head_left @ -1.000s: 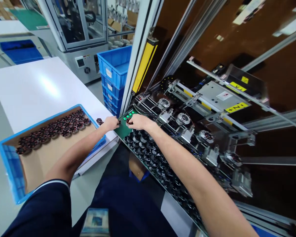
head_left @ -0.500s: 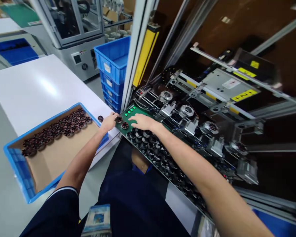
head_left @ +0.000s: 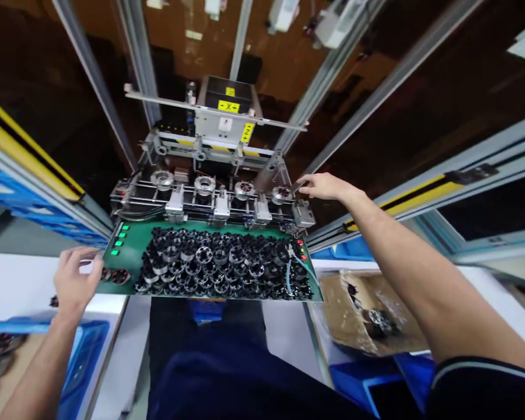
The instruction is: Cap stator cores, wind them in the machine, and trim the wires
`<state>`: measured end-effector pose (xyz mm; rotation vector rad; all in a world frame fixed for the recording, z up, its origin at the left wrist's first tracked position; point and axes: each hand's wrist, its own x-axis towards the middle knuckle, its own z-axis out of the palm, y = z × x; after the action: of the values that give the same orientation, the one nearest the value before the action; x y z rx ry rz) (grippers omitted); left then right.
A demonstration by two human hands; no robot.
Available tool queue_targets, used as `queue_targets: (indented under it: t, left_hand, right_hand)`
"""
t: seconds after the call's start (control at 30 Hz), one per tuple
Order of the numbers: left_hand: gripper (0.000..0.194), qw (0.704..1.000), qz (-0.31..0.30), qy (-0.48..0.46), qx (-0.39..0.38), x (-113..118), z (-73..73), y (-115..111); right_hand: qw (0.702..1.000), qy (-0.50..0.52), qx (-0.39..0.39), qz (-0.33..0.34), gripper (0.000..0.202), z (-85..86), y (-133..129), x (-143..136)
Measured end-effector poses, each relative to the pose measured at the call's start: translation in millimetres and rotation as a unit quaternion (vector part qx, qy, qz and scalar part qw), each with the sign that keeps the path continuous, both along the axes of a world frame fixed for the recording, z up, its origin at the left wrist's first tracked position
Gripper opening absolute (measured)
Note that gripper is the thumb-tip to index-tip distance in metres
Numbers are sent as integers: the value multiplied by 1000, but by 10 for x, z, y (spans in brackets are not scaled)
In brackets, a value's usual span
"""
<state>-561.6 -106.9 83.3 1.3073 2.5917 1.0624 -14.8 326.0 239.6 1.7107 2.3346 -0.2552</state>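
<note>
My left hand [head_left: 76, 277] is at the left edge of the green panel [head_left: 131, 251], fingers apart and curved, beside two red-and-black round parts [head_left: 119, 276]. My right hand [head_left: 317, 186] reaches to the right end of the machine's row of fixtures, its fingers pinched beside a round part with red-and-black windings [head_left: 282, 193]; whatever lies between the fingertips is too small to name. Another such part [head_left: 244, 189] sits in the neighbouring fixture. Two silvery rings [head_left: 205, 185] sit in the left fixtures. Many black ringed parts [head_left: 221, 256] cover the panel.
Pliers with blue handles [head_left: 290, 268] lie on the panel's right side. A blue tray [head_left: 85, 350] with wound parts stands at lower left, a cardboard box [head_left: 354, 326] at lower right. Metal posts and yellow-black bars [head_left: 30, 149] frame both sides.
The view has swung right. My right hand has gone from the panel's left part to the rightmost fixture. My left hand has lifted off the round part near the panel's left edge.
</note>
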Motion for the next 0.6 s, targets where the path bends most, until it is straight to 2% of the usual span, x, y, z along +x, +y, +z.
queue_targets:
  t: [0.07,0.17,0.23,0.27,0.33,0.43,0.5,0.6]
  left_hand:
    - [43,997,-76,28,-5,248,277,567]
    - [51,971,-227,53,-56,800,677,1598]
    - [64,918,-351,103,-154,1265,856,2296]
    - [67,899,-383,115,-178,1507,901,2626]
    - [69,876,-411,137,-210,1971,894,3224]
    - [72,862,-393,164,-274,2516,697,3916]
    - [68,858,-362,176,-320,2747,517,4228]
    - [64,848,-325,190,-374,2917,290,4511]
  right_hand:
    - [1000,5,-8,-27,49,-199,140,176]
    - [998,24,-39,-49,47,-548,306,204]
    - [995,36,-70,-58,43,-761,393,148]
    - [994,39,-85,-62,42,-852,429,115]
    - [990,42,-111,-72,39,-1001,491,56]
    - [985,43,-145,-86,37,-1162,569,2]
    - [980,43,-166,-96,37,-1250,621,-17]
    - [975,45,-190,-107,37,-1360,697,-34]
